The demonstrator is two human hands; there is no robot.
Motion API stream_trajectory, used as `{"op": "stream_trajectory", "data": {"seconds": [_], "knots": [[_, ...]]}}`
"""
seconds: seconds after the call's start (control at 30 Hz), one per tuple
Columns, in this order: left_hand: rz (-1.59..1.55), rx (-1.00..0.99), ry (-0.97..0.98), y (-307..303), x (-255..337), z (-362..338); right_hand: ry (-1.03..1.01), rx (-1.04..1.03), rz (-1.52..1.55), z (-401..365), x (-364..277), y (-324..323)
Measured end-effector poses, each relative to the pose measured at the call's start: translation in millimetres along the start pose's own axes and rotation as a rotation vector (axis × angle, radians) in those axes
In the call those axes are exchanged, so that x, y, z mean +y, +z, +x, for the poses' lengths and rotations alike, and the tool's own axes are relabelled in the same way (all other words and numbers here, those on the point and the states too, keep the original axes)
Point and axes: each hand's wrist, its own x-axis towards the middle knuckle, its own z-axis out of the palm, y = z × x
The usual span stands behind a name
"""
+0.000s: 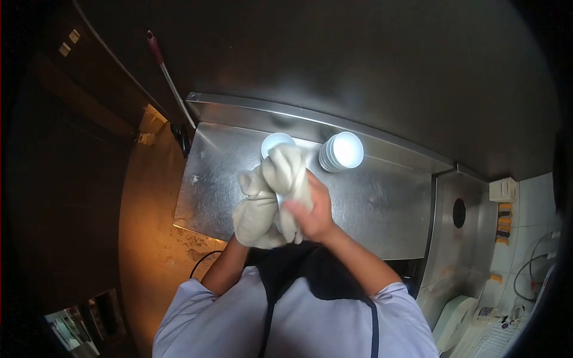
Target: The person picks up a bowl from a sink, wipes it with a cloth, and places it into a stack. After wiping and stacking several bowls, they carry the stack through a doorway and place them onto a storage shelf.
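Observation:
A bunched, pale cloth (256, 218) is between my two hands, above the steel counter. My right hand (316, 209) is closed on the cloth from the right side, its fingers slightly blurred. The cloth covers my left hand, and only the wrist shows below it. A small white edge shows between the folds, too hidden to name. Just behind the cloth a white bowl (277, 142) stands on the counter, partly covered from view. To its right is a stack of several white bowls (348, 150), tilted in view.
The steel counter (382, 209) has a raised back edge. A long handle with a dark red grip (155, 49) leans at the back left. On the right are a steel surface with a dark round hole (459, 213) and a white tiled wall (531, 209).

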Motion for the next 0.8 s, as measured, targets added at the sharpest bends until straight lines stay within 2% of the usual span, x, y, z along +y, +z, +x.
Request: {"op": "stream_trajectory", "data": {"seconds": [0.03,0.07,0.1,0.13,0.17,0.2,0.23,0.27,0.3,0.33,0.37,0.43,0.47,0.5,0.53,0.57,0.6,0.67,0.8], "knots": [[-0.024,-0.016,0.021,2,9,-1,0.243,-0.016,0.277,3,3,-1],[0.292,0.0,0.142,-1,12,0,0.461,-0.062,0.509,9,2,-5],[0.605,0.021,0.266,-1,13,2,0.494,0.004,0.529,8,11,-1],[0.318,0.096,0.282,8,1,4,0.526,0.07,0.55,5,31,10],[0.41,0.087,0.232,6,-2,10,0.558,0.134,0.572,2,46,19],[0.503,0.078,0.175,1,-3,17,0.563,0.206,0.347,-5,52,24],[0.595,0.068,0.116,-6,-8,23,0.623,0.099,0.352,-15,60,22],[0.834,0.155,0.202,-17,-51,33,0.682,-0.008,0.354,-26,69,15],[0.763,0.221,0.257,-19,-51,40,0.741,-0.116,0.355,-37,79,11],[0.689,0.287,0.31,-19,-50,49,0.677,-0.156,0.185,-44,80,14],[0.612,0.357,0.362,-19,-50,59,0.652,-0.32,-0.074,-45,78,9],[0.852,0.197,0.298,-18,-46,75,0.565,-0.647,-0.595,-29,46,-7],[0.972,0.113,0.266,-18,-43,83,0.263,-0.38,-0.646,-44,67,-10],[1.092,0.022,0.234,-19,-38,90,0.237,-0.217,-0.771,-45,72,-18],[1.201,0.083,0.468,-17,-32,93,0.064,0.039,-0.735,-40,71,-29],[1.0,0.072,0.333,-19,-47,100,0.043,0.112,-0.855,-34,74,-44],[0.797,0.059,0.2,-24,-78,110,-0.079,0.213,-0.994,-25,73,-61],[0.558,0.101,0.097,-28,-116,126,-0.142,0.347,-1.175,-12,83,-89],[0.361,0.198,0.076,-26,-133,139,-0.062,0.234,-1.175,-6,114,-127]]}}
